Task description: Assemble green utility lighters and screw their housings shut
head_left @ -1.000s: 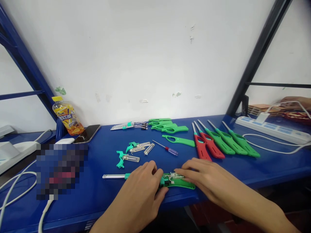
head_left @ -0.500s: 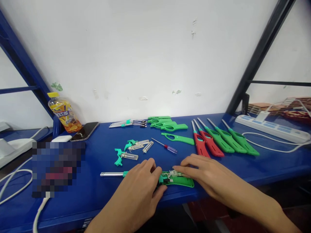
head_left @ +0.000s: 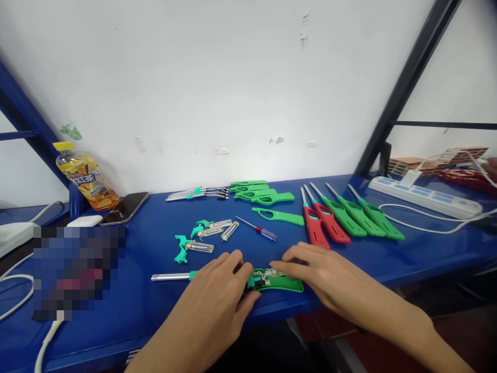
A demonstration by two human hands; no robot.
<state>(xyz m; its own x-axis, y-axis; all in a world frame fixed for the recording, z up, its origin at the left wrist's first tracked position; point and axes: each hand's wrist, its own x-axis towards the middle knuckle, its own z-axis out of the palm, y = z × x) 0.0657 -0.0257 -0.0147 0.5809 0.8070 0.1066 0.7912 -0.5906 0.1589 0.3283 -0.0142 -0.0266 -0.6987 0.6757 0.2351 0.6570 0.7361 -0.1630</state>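
Note:
An opened green gas lighter (head_left: 285,284) lies along the front of the blue table, its metal tube (head_left: 171,277) pointing left. My left hand (head_left: 217,292) wraps over its middle, thumb on the near side, covering the trigger area. Inside the shell's right part sits a clear fuel tank (head_left: 273,273), pinched at its right end by the fingers of my right hand (head_left: 322,274). Thin pale wire and a black piece show between the hands. Beyond them lie more clear tanks (head_left: 200,247), teal triggers (head_left: 180,254) and a screwdriver (head_left: 266,233).
Green shell halves (head_left: 281,215) and metal tubes with wires (head_left: 198,193) lie toward the wall. Red and green whole lighters (head_left: 349,220) are lined up at right, near a power strip (head_left: 427,197). A drink bottle (head_left: 89,178) and phone (head_left: 126,207) are at left.
The whole view has shifted slightly, so things appear a little further left. Both hands keep nearly the same place on the lighter, with the right fingers still at the tank.

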